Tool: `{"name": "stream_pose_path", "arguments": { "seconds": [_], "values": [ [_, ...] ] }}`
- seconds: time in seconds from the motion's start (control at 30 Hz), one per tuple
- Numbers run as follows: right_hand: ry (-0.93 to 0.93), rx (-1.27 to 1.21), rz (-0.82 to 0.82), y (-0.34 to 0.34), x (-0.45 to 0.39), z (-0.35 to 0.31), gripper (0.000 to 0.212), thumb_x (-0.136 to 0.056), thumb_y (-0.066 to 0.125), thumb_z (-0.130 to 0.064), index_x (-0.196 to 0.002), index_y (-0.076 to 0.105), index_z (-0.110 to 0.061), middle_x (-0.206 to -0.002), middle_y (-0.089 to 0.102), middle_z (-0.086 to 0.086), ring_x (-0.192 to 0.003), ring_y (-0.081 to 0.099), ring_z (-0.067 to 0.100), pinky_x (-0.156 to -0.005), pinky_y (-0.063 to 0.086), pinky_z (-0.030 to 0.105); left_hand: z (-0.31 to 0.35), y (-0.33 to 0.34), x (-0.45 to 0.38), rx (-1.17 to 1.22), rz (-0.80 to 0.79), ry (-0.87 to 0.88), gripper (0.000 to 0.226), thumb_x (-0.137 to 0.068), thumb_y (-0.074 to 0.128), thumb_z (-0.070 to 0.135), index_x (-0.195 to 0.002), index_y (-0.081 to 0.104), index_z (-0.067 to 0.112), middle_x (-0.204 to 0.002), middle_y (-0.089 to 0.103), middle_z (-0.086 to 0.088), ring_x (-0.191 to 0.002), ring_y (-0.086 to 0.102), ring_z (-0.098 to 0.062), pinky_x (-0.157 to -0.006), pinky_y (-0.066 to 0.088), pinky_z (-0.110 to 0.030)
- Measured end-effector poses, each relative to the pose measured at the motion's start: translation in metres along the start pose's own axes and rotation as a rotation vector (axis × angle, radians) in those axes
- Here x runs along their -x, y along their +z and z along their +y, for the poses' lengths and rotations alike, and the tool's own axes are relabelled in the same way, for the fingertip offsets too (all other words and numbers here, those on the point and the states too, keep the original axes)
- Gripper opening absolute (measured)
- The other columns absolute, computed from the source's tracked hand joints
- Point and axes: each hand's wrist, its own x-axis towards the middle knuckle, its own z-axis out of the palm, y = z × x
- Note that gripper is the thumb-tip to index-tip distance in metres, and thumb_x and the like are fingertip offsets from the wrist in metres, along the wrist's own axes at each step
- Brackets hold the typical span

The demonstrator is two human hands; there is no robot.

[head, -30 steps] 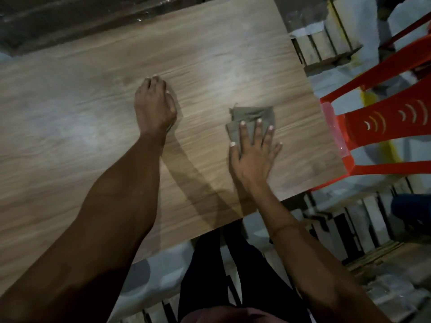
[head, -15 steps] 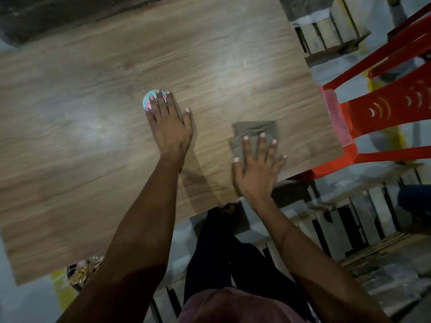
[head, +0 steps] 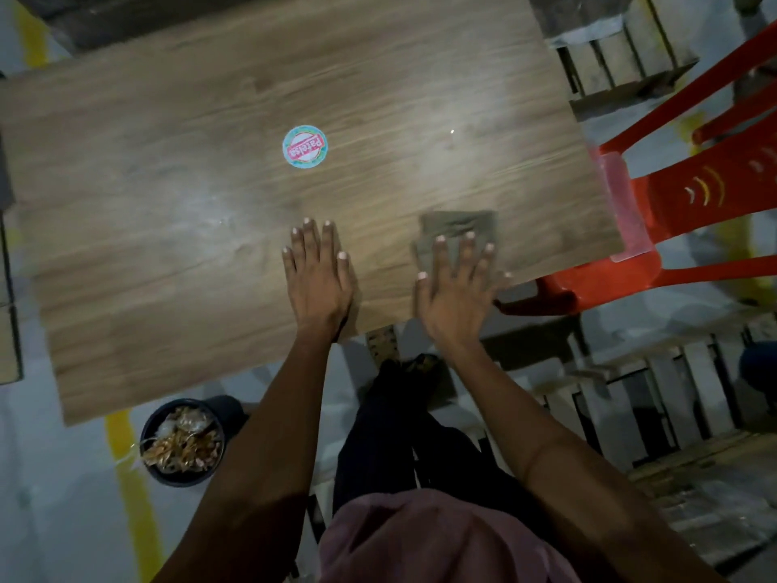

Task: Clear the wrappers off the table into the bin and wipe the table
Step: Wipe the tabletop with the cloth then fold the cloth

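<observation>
A wooden table point(head: 168, 246) fills the upper part of the head view. A round blue and red sticker point(head: 304, 146) lies flat near the table's middle. My left hand point(head: 317, 279) rests flat on the wood near the front edge, fingers apart, holding nothing, a hand's length below the sticker. My right hand point(head: 456, 296) presses flat on a folded grey cloth point(head: 458, 227) near the front right corner, fingers spread over it. A dark round bin point(head: 183, 441) full of crumpled golden wrappers stands on the floor below the table's front edge, to the left of my legs.
A red plastic chair point(head: 672, 204) stands against the table's right side. Wooden slatted pallets point(head: 609, 56) lie on the floor at the back right and at the front right. A yellow line point(head: 130, 477) runs along the floor by the bin.
My left hand has drawn back toward the front edge, uncovering the round sticker. My right hand has slid the cloth toward the front edge. The view has pulled back, showing the bin.
</observation>
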Motion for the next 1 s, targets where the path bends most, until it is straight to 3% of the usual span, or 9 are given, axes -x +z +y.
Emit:
{"name": "stream_pose_path", "arguments": {
  "seconds": [0.1,0.17,0.3,0.43,0.63,0.7,0.87,0.93,1.0],
  "values": [
    [-0.346,0.035,-0.048,0.019,0.033,-0.037,0.065,-0.104,0.030,-0.055,-0.164,0.017,-0.034,-0.173,0.006,0.009,-0.158,0.003,0.041,-0.119,0.006,0.073,-0.016,-0.004,0.020,0.014,0.010,0.000,0.056,-0.106,0.024,0.034,-0.160,0.028,0.021,-0.168,0.020,-0.013,-0.156,0.013,-0.033,-0.126,0.007,-0.049],
    [-0.428,0.041,-0.047,0.020,0.029,-0.030,0.065,-0.103,0.033,-0.056,-0.164,0.019,-0.035,-0.173,0.009,0.007,-0.158,0.005,0.039,-0.119,0.007,0.072,-0.029,-0.009,0.025,0.006,0.014,-0.040,0.053,-0.107,0.027,0.032,-0.159,0.028,0.023,-0.167,0.020,-0.016,-0.156,0.013,-0.034,-0.126,0.009,-0.051],
    [-0.209,0.047,0.007,0.009,0.005,-0.005,0.067,-0.103,0.033,-0.057,-0.164,0.015,-0.036,-0.174,0.005,0.007,-0.159,0.002,0.039,-0.120,-0.001,0.069,-0.063,-0.020,0.035,-0.020,0.009,-0.154,0.053,-0.109,0.025,0.041,-0.160,0.024,0.026,-0.166,0.018,-0.022,-0.155,0.011,-0.038,-0.125,0.011,-0.055],
    [0.023,-0.016,0.037,0.016,0.019,-0.044,0.067,-0.103,0.027,-0.058,-0.164,0.012,-0.035,-0.173,0.001,0.010,-0.158,-0.003,0.042,-0.118,0.004,0.075,-0.095,-0.031,0.041,-0.026,0.010,-0.103,0.052,-0.109,0.025,0.041,-0.159,0.026,0.027,-0.167,0.019,-0.019,-0.155,0.012,-0.037,-0.125,0.010,-0.054],
    [-0.328,0.028,-0.052,0.042,0.079,-0.124,0.067,-0.103,0.031,-0.056,-0.164,0.015,-0.036,-0.173,0.005,0.008,-0.159,0.000,0.038,-0.120,0.005,0.071,-0.125,-0.043,0.025,-0.017,0.039,-0.018,0.045,-0.108,0.032,0.027,-0.151,0.040,0.017,-0.159,0.035,-0.020,-0.146,0.029,-0.039,-0.120,0.024,-0.052],
    [-0.271,0.038,-0.024,0.039,0.069,-0.115,0.067,-0.102,0.035,-0.056,-0.164,0.017,-0.037,-0.173,0.007,0.006,-0.159,0.004,0.037,-0.121,0.006,0.069,-0.138,-0.046,0.017,-0.045,0.034,-0.036,0.045,-0.108,0.031,0.028,-0.150,0.040,0.016,-0.159,0.034,-0.021,-0.146,0.028,-0.040,-0.120,0.024,-0.052],
    [0.172,0.040,0.068,0.026,0.010,-0.108,0.067,-0.102,0.025,-0.061,-0.164,0.015,-0.037,-0.173,0.009,0.009,-0.158,0.006,0.041,-0.119,0.011,0.072,-0.173,-0.063,-0.025,-0.063,0.013,0.011,0.047,-0.108,0.029,0.036,-0.151,0.040,0.019,-0.164,0.026,-0.021,-0.152,0.020,-0.040,-0.123,0.017,-0.052],
    [0.216,0.008,0.078,0.030,0.008,-0.132,0.069,-0.101,0.023,-0.062,-0.164,0.013,-0.036,-0.173,0.006,0.010,-0.158,0.003,0.042,-0.118,0.009,0.073,-0.184,-0.067,-0.040,-0.071,0.012,0.024,0.049,-0.108,0.029,0.039,-0.151,0.039,0.017,-0.164,0.024,-0.021,-0.152,0.019,-0.041,-0.123,0.016,-0.053],
    [0.096,0.029,0.063,0.041,0.024,-0.166,0.069,-0.101,0.027,-0.061,-0.164,0.013,-0.037,-0.173,0.004,0.010,-0.158,0.002,0.042,-0.120,0.006,0.072,-0.191,-0.067,-0.047,-0.084,-0.003,0.044,0.052,-0.107,0.029,0.040,-0.152,0.038,0.015,-0.165,0.023,-0.021,-0.152,0.019,-0.041,-0.124,0.016,-0.054]
  ]
}}
